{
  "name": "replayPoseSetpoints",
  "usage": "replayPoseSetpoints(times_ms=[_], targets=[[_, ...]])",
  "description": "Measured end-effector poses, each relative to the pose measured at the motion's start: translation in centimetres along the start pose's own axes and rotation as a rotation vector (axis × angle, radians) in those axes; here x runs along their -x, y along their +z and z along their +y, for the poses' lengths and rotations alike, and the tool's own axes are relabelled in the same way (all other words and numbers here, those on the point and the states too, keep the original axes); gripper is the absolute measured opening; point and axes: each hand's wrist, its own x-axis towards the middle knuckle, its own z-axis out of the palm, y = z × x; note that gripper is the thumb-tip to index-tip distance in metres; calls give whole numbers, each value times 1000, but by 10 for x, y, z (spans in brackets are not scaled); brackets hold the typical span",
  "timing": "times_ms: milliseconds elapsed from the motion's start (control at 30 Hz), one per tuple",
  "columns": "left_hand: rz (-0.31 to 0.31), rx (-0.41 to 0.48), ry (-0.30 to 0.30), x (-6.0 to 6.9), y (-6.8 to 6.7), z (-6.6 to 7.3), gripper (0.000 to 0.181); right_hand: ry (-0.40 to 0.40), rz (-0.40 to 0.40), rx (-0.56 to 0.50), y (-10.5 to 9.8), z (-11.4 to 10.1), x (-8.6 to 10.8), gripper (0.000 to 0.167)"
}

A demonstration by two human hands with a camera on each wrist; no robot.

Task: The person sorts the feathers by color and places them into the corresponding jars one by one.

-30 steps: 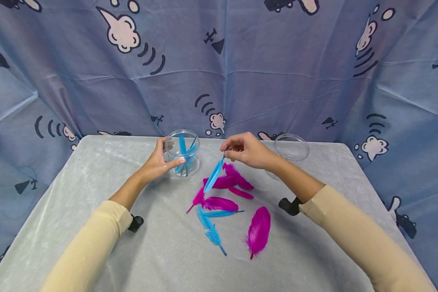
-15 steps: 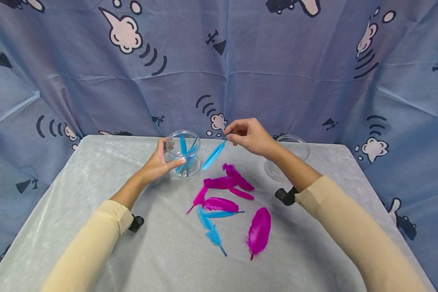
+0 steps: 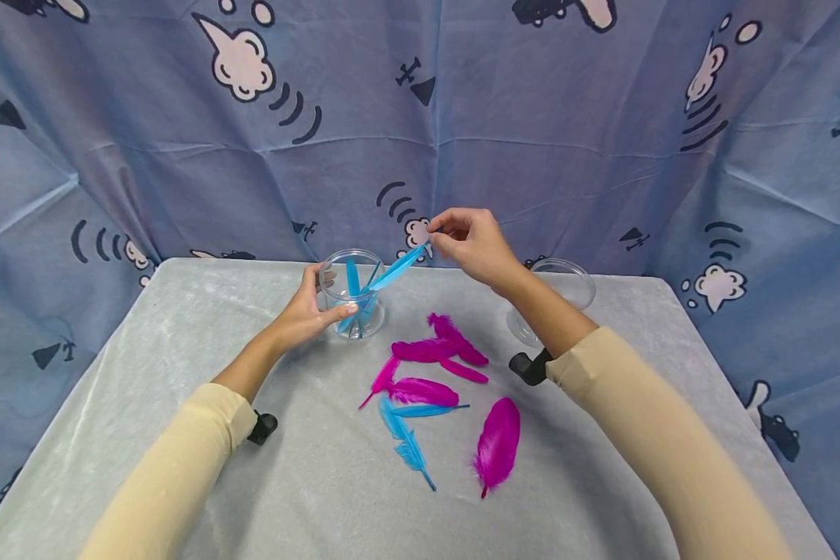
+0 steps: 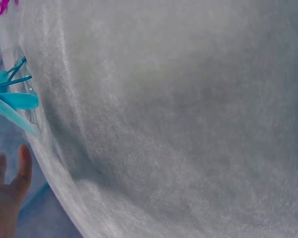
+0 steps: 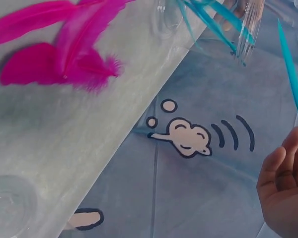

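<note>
The left hand (image 3: 299, 317) grips a clear cup (image 3: 352, 313) from its left side, thumb across the front. Several blue feathers (image 3: 353, 278) stand inside the cup; the left wrist view shows blue feathers (image 4: 21, 100) beyond the fingers. Above and to the right, the right hand (image 3: 477, 247) pinches a blue feather (image 3: 399, 267) by its quill, its vane slanting down to the cup's rim. In the right wrist view the right hand (image 5: 286, 186) holds that feather (image 5: 291, 78) upright in the picture. Whether the feather touches the rim cannot be told.
Magenta feathers (image 3: 422, 391) lie mid-table, with two blue feathers (image 3: 407, 445) in front and a single magenta feather (image 3: 498, 445) to their right. Another clear cup (image 3: 563, 283) stands at the back right, partly behind the right forearm. A patterned curtain (image 3: 364, 101) hangs behind the table.
The right hand has risen from above the magenta feathers, carrying the blue feather up and then left to the cup's rim. The left hand and cup have stayed in place.
</note>
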Motion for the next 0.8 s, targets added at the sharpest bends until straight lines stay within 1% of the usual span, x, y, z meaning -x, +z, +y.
replayPoseSetpoints(times_ms=[167,267,633,667,733,800], targets=[[0,-5,-4,0,0,0,89,-3,65,40,10,-4,-6,13],[3,-9,-9,0,1,0,88,-2,83,69,17,-6,-9,14],[-7,2,-7,0,0,0,89,-25,59,154,41,-4,-12,11],[-8,2,-13,0,0,2,89,-24,55,159,43,-4,-12,11],[-14,5,-24,6,-1,15,86,-20,45,169,47,-3,-13,11],[-23,9,-29,10,-2,24,86,-16,33,177,50,-3,-14,11]])
